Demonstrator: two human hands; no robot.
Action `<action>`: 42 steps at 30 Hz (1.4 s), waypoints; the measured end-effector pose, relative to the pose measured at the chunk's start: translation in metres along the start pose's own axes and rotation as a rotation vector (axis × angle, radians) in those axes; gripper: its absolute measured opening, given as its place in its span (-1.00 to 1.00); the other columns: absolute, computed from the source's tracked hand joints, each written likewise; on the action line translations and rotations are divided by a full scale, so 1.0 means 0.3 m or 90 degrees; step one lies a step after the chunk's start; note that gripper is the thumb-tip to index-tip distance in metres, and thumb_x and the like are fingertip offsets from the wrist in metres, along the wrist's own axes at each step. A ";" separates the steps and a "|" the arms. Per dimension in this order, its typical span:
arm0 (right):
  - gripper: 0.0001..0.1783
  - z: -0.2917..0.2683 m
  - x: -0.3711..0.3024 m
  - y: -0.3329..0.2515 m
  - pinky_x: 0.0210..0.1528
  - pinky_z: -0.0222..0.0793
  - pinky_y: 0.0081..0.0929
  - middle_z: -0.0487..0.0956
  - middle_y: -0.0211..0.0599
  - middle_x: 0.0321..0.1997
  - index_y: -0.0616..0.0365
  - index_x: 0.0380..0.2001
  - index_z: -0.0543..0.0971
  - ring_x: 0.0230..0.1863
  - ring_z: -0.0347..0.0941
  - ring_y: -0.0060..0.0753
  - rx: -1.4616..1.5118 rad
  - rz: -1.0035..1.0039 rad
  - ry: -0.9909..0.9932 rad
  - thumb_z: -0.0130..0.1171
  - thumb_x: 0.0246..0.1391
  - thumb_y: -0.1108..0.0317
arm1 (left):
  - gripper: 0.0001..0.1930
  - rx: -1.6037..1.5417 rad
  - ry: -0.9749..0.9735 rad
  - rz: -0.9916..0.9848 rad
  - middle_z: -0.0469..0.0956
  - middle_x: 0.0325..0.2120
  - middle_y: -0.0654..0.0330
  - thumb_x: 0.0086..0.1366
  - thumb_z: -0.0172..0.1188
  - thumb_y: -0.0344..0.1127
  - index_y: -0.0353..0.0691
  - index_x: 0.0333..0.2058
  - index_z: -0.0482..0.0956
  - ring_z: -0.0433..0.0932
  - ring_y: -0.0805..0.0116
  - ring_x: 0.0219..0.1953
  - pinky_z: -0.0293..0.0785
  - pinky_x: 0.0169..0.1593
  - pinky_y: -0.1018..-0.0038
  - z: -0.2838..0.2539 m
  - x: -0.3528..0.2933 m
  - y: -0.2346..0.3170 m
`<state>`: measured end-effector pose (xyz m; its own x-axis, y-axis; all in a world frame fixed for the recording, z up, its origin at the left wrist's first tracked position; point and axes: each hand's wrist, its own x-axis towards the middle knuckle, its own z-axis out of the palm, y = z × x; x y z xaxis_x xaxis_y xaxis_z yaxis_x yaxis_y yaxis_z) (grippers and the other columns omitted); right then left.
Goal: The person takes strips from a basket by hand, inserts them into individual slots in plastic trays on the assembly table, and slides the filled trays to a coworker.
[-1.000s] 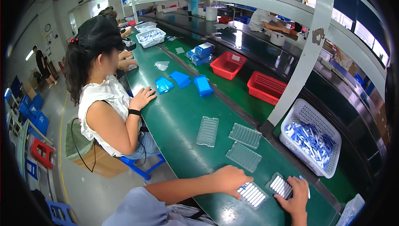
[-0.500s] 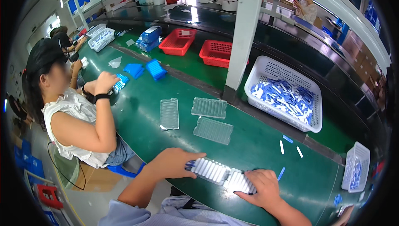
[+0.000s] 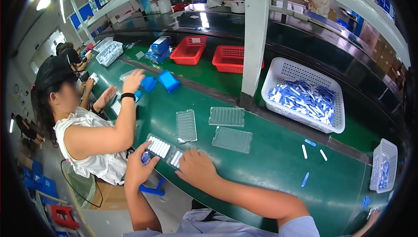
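Note:
At the near table edge, my left hand grips the left end of a clear plastic tray holding a row of white sticks. Something blue and white shows between that hand's thumb and fingers. My right hand is closed over the right end, where a few more white sticks show beside its fingers. Its fingertips and part of the tray there are hidden. Beyond lie three ribbed clear trays: one upright, one at the back and one nearer.
A white basket of blue and white sticks stands behind the post. Several loose sticks lie to the right, near a smaller white basket. A co-worker sits at left. Red baskets stand at the back.
Both my hands have moved left along the table edge with the tray, toward the co-worker. The co-worker's hands have risen and spread apart. The view has shifted slightly.

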<state>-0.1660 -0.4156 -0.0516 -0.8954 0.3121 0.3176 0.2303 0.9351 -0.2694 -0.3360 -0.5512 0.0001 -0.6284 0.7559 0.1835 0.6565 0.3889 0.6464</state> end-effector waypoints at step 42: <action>-0.28 -0.492 -0.536 0.543 0.51 0.04 0.00 0.53 -0.14 0.15 0.10 0.25 0.46 0.28 0.37 -0.07 -0.056 0.128 -0.010 0.23 -0.09 0.36 | -0.16 0.271 -0.554 0.424 0.68 -0.39 -0.02 -0.05 0.54 0.10 0.09 0.25 0.49 0.66 -0.12 -0.28 0.57 -0.17 0.11 0.440 0.150 0.522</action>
<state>0.0718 -0.2887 -0.0122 -0.8339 0.4914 0.2512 0.4364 0.8658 -0.2449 -0.2063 -0.3867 0.0118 0.2797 0.9176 -0.2825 0.9381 -0.1986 0.2836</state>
